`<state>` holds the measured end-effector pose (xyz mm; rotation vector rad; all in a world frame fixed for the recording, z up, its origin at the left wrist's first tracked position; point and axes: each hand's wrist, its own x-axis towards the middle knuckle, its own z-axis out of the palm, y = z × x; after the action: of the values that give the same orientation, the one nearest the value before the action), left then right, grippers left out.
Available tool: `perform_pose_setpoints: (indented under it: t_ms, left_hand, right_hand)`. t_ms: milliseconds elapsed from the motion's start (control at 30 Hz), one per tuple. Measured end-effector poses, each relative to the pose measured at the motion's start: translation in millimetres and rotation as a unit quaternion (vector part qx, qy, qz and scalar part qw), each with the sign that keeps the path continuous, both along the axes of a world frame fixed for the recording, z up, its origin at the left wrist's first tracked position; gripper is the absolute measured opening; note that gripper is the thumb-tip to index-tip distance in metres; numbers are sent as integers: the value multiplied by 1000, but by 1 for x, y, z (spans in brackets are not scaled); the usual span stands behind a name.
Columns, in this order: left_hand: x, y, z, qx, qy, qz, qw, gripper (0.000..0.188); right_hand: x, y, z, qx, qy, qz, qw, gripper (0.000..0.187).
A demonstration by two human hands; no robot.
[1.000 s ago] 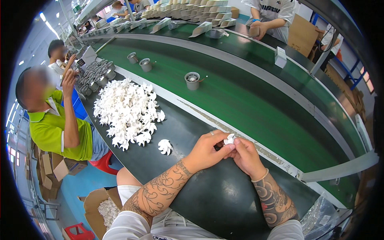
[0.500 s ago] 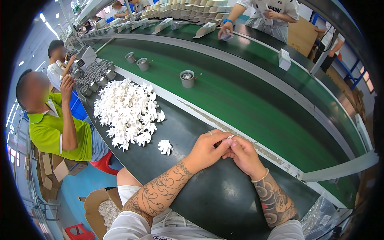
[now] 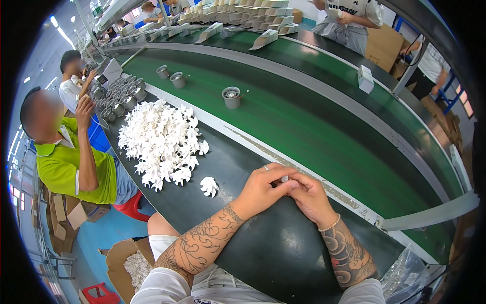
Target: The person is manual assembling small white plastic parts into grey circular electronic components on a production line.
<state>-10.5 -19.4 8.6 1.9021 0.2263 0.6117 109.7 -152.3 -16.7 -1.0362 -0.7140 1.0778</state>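
Over the dark tabletop my left hand [image 3: 264,188] and my right hand [image 3: 310,196] meet, fingers closed together. Between the fingertips a bit of a small white piece [image 3: 285,178] shows; the fingers cover the rest, so its kind cannot be made out. One white curved-blade fan wheel [image 3: 208,186] lies by itself to the left of my left hand. Beyond it spreads a big heap of the same white fan wheels [image 3: 159,139].
Grey motor cups [image 3: 232,98] stand on the green conveyor [image 3: 304,137], with more cups [image 3: 119,99] clustered behind the heap. A co-worker in a green shirt [image 3: 76,167] sits at left. Far across are a white box [image 3: 365,79] and open cartons [image 3: 263,39].
The cups on the green belt have shifted slightly left. On the far belt, the white box has moved right, and the co-worker's hand there has drawn back. My fingers have shifted slightly around the white piece.
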Motion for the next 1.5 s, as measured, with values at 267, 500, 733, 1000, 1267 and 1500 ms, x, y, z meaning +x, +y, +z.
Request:
perform_pose_setpoints:
  t_ms: [267, 500, 733, 1000, 1267, 1500]
  left_hand:
    - [0, 0, 1, 7, -8, -2, 1000, 33]
    - [1, 0, 2, 25, -26, -18, 999, 34]
    - [0, -2, -2, 29, -9, -33, 999, 33]
    - [2, -2, -7, 29, -16, -33, 999, 26]
    - [2, -2, -8, 71, -49, 0, 996, 26]
    - [2, 0, -11, 83, -64, -13, 994, 29]
  right_hand:
    - [-1, 1, 7, 35, 94, 16, 995, 44]
    - [0, 0, 11, 46, 175, 4, 983, 31]
    - [3, 0, 6, 31, 138, 10, 990, 28]
    - [-6, 2, 18, 28, 131, -38, 990, 34]
    - [3, 1, 7, 27, 141, 18, 990, 36]
    - [6, 0, 0, 23, 142, 38, 989, 32]
